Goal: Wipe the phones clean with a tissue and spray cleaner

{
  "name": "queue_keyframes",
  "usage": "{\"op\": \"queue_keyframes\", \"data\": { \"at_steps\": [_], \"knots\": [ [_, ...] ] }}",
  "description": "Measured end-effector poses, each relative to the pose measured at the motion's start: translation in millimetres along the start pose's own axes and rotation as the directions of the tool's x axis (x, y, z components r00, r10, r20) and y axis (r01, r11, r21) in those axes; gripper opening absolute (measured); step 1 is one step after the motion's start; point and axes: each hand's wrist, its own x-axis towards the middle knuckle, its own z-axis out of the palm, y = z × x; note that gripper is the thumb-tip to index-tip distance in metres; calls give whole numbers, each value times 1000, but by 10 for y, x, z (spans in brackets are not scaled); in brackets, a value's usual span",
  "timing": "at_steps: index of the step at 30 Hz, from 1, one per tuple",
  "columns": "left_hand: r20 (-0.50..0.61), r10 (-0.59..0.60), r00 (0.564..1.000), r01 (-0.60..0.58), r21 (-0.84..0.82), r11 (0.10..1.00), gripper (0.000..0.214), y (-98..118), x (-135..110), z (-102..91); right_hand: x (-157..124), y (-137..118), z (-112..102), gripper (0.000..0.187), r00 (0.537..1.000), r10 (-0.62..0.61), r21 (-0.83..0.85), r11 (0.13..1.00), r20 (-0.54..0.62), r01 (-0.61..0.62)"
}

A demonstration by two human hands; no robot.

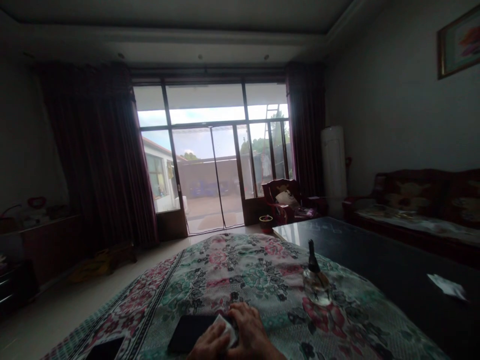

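White tissue [229, 331] shows between the person's two hands at the bottom edge, partly hidden by them. The left hand's [212, 342] fingers lie bent and close together against it; the right hand's [250, 327] curl downward on its other side. I cannot tell whether either grips it. Beneath the left hand, partly covered, a dark flat slab [185, 327] rests on the floral cloth [210, 287], its surface too dim to read. Another dark flat object [107, 349] is cut off at lower left. Farther out stand a clear bottle [317, 290] with a black top, then an armchair [277, 192], dim in shadow, near bright glazed doors [200, 182].
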Motion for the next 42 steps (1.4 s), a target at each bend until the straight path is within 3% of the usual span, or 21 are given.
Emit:
{"op": "queue_keyframes", "data": {
  "at_steps": [4, 8, 14, 18, 25, 30, 36, 39, 42],
  "knots": [
    [-39, -31, 999, 30, -37, 999, 37, -62, 15, -88, 24, -21, -35, 59, 1000, 8, 12, 1000, 25, -8],
    [-110, -125, 986, 129, 33, 991, 44, -247, 3, -118, 31, -23, -49, 71, 998, 17, 16, 1000, 55, -18],
    [-210, -334, 919, 358, 89, 929, 48, -452, -78, -183, 25, -53, -76, 77, 996, 53, 14, 998, 74, -54],
    [-220, -368, 904, 407, 174, 897, 51, -548, -134, -210, 26, -49, -75, 78, 996, 47, 19, 999, 71, -48],
    [-140, -306, 942, 331, 216, 919, 52, -504, -129, -107, 31, -43, -67, 75, 996, 53, 34, 998, 65, -55],
    [-70, -173, 982, 181, 136, 974, 53, -245, -41, -23, 17, -30, -26, 74, 998, 40, 34, 999, 39, -41],
    [58, -44, 997, 37, 129, 991, 47, 68, 83, -34, -24, -74, -15, 50, 999, 18, 10, 1000, -42, -18],
    [88, 47, 995, -55, 93, 994, 43, 87, 91, -59, -28, -93, -15, 44, 998, 20, 1, 1000, -64, -20],
    [30, 45, 999, -48, 97, 994, 39, -3, 80, -50, -16, -76, -8, 49, 999, 11, 2, 1000, -46, -11]
  ]
}}
